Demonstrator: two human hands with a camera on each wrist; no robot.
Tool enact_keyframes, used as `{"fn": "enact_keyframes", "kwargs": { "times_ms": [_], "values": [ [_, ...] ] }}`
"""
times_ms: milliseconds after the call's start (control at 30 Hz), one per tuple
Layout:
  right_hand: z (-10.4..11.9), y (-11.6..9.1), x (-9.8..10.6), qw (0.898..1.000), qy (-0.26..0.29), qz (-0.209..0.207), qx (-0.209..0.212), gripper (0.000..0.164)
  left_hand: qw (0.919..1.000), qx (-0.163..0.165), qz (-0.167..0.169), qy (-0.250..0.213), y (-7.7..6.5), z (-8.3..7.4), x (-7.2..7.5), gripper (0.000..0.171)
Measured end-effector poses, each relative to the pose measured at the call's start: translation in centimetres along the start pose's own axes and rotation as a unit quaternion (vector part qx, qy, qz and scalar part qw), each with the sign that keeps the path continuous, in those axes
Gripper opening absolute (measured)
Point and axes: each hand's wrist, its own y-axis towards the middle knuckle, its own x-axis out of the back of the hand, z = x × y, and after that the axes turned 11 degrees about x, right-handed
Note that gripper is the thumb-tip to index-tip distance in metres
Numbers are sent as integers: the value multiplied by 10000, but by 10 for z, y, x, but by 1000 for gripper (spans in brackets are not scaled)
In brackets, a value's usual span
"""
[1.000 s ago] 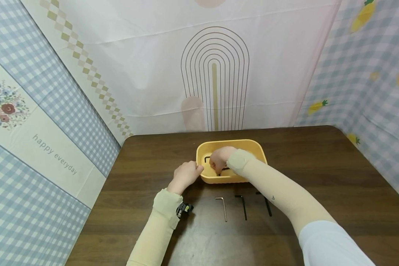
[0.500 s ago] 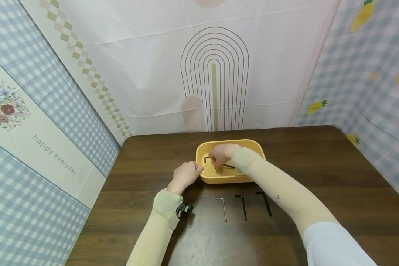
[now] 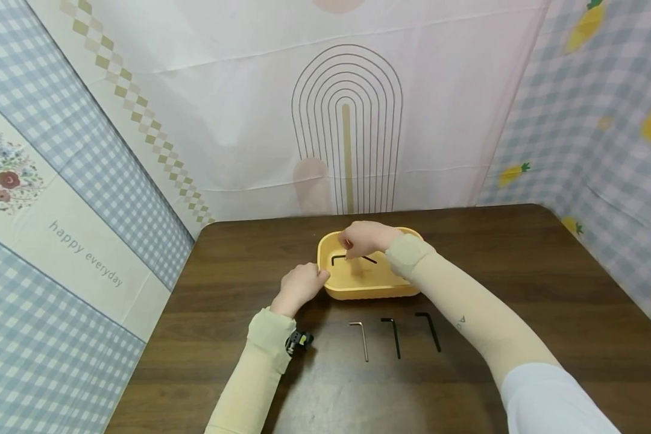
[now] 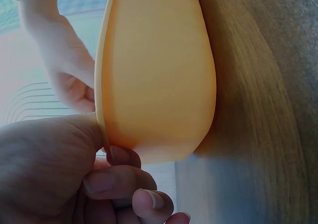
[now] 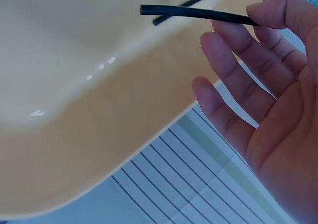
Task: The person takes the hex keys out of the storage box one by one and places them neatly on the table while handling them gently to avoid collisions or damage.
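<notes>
My left hand (image 3: 302,283) grips the near left corner of a yellow plastic box (image 3: 371,293). In the left wrist view its thumb lies over the rim and its fingers curl against the outside wall. Above the box, my right hand (image 3: 366,238) pinches a black hex key (image 5: 198,12) between thumb and fingertips near its bend. The long arm of that key points away from the palm, over the box. A second black hex key (image 3: 337,258) lies inside the box, partly hidden by the right hand in the head view.
On the dark wooden table (image 3: 239,253), in front of the box, a row holds a silvery hex key (image 3: 364,343) and two black ones, the middle key (image 3: 396,339) and the right key (image 3: 431,331). Printed cloth (image 3: 239,120) hangs behind the table and at both sides.
The right hand has risen from the box floor towards the far rim, lifting the black hex key. Its forearm has uncovered the right key on the table. The left hand stays at the corner.
</notes>
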Motion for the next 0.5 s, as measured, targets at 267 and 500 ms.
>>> {"fn": "enact_keyframes", "kwargs": {
  "times_ms": [267, 500],
  "values": [
    [-2, -11, 10, 9990, 170, -419, -3, 16, 10000, 31, -5, 20, 0, 0, 0, 37],
    [-5, -22, 14, 9973, 342, -637, -150, 16, 10000, 31, -20, 22, 1, 0, 0, 37]
  ]
}}
